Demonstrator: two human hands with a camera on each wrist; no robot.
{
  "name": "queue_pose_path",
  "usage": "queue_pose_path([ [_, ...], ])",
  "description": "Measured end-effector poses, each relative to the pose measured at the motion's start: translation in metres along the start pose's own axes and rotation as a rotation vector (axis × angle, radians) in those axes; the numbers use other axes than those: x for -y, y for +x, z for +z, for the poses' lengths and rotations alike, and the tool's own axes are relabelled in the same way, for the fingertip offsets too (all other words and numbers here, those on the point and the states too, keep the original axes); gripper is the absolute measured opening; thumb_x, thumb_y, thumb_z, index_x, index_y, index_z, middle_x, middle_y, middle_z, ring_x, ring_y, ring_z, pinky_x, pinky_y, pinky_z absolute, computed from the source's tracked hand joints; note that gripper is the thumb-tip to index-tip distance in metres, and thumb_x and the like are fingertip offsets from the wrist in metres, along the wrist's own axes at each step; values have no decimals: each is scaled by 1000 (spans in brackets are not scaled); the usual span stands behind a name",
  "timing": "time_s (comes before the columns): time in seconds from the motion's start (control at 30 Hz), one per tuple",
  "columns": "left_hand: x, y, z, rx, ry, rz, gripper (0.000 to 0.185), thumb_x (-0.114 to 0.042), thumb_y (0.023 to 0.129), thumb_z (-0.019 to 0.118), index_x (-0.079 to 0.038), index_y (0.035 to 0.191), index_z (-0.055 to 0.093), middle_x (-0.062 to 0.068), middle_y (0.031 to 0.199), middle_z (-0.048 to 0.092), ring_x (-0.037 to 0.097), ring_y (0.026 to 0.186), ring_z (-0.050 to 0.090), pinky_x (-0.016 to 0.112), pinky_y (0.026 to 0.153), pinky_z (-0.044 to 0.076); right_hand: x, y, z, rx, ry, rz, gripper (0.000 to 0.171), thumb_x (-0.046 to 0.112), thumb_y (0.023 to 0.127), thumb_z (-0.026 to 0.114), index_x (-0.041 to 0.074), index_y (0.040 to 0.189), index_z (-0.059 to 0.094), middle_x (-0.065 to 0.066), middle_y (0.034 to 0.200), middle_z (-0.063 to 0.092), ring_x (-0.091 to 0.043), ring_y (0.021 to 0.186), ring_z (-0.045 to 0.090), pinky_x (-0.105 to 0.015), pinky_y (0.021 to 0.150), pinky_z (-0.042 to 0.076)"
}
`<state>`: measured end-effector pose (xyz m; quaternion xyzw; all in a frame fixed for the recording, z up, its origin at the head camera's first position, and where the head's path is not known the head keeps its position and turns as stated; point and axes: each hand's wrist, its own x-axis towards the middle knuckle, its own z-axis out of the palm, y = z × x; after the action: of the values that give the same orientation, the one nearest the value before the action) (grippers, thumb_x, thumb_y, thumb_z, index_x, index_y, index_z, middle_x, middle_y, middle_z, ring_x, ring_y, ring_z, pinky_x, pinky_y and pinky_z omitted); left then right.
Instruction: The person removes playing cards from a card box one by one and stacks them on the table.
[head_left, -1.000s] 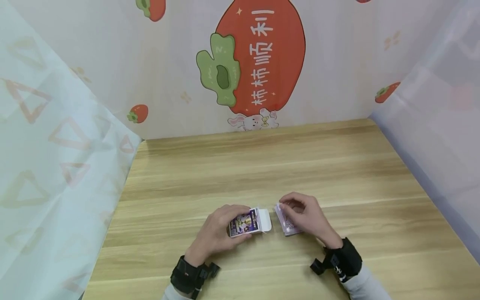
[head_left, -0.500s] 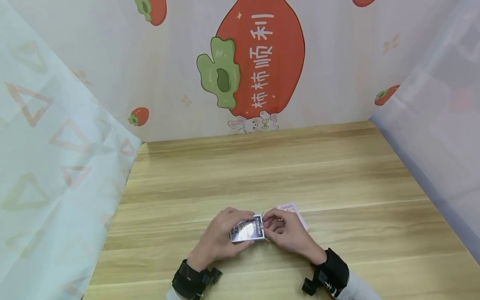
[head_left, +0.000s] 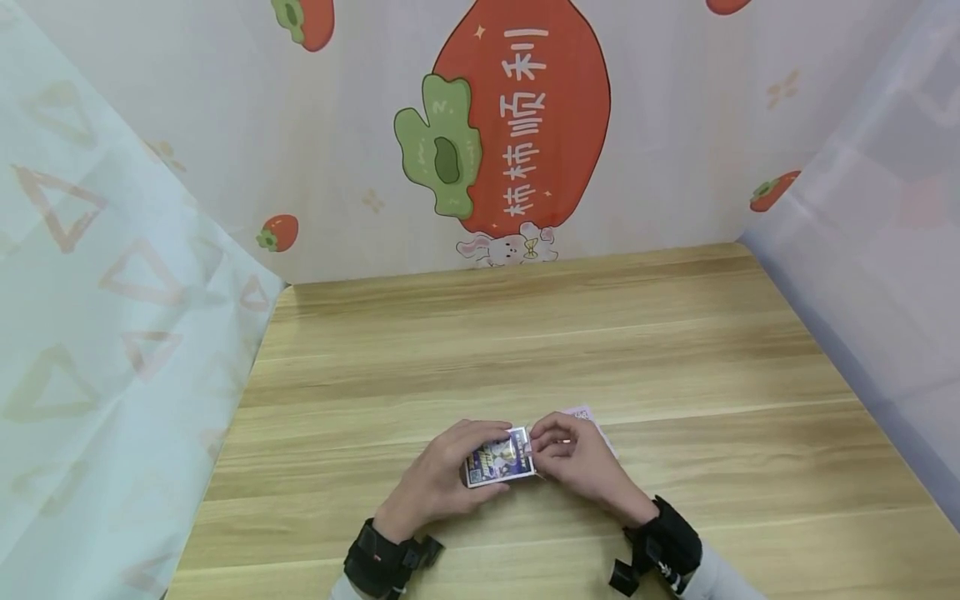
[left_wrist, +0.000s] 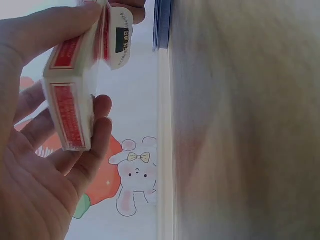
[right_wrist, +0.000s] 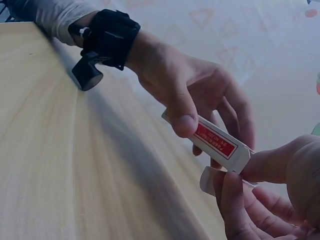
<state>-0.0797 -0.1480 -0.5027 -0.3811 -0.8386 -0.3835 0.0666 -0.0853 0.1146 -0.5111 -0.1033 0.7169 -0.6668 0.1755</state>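
Observation:
A small playing card box [head_left: 500, 458] with a purple picture front lies in my left hand [head_left: 438, 475], held by its long edges between thumb and fingers. Red labels on its sides show in both wrist views. My right hand [head_left: 581, 458] pinches at the box's right end with thumb and fingertips. A white end flap [left_wrist: 120, 40] with a dark label hangs out from that end in the left wrist view. Behind the right hand lies a stack of pink-backed playing cards [head_left: 582, 412], partly hidden by that hand.
Both hands work over a wood-grain table [head_left: 375, 367]. A white cloth backdrop [head_left: 345, 150] printed with fruit and a rabbit rises at the back edge, and pale cloths hang at the left and right sides. Each wrist wears a black camera band [head_left: 663, 537].
My right hand has moved left from the card stack to the box's end. The left hand still holds the box, whose white flap no longer shows in the head view.

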Motion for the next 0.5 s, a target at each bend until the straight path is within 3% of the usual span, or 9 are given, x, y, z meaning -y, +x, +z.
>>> queue_pose_path([
  [0.23,3,-2,-2,-52,47,6,65,-26,81,95,-12,137,66,4,142,69,20,123,68,36,101,60,4,0,-10,-15,30,40,29,4,94,78,-8,116,65,-19,101,74,-23,79,77,-39,69,67],
  [0.4,4,-1,-4,-75,100,-5,66,-29,80,94,-12,137,67,3,141,70,19,121,69,35,99,61,9,0,-23,-18,66,100,34,10,98,77,-6,123,62,-15,102,74,-22,69,76,-38,58,65],
  [0.5,4,0,-5,-88,124,-17,66,-31,80,94,-13,138,68,2,140,71,18,119,69,35,97,61,11,1,-34,-23,98,82,34,9,99,74,-8,126,60,-11,102,74,-18,68,76,-36,59,66],
])
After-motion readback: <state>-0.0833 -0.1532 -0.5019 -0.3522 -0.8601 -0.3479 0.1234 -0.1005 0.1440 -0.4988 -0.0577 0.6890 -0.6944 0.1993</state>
